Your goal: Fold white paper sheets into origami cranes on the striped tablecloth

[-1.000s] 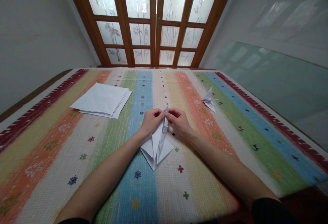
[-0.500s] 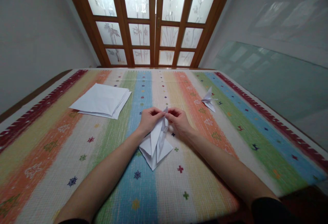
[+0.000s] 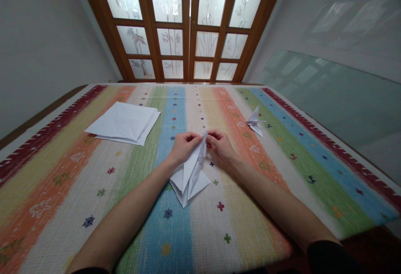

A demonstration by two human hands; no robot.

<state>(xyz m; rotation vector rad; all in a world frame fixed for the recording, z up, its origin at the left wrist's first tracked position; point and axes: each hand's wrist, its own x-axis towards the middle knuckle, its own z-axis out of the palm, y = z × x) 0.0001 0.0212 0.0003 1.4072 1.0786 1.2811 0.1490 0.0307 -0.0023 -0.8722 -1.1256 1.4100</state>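
Observation:
A partly folded sheet of white paper point(image 3: 191, 169) lies at the middle of the table, its narrow point facing away from me and its wider flaps facing me. My left hand point(image 3: 185, 145) is closed, pinching the paper's upper left edge near the tip between thumb and fingers. On the other side, my right hand point(image 3: 219, 142) pinches the tip from the right. The fingertips of both hands nearly meet there and hide part of the tip. Several creased layers stand slightly apart along the paper's middle.
A stack of white paper sheets point(image 3: 125, 120) lies at the left back. To the right stands a small folded paper crane point(image 3: 256, 122). A striped, patterned tablecloth point(image 3: 125, 219) covers the table. Behind it are wooden doors with glass panes point(image 3: 189, 52).
The folded paper has turned slightly, its near corner shifting left and its tip right. My right hand has moved a little to the right along with the tip.

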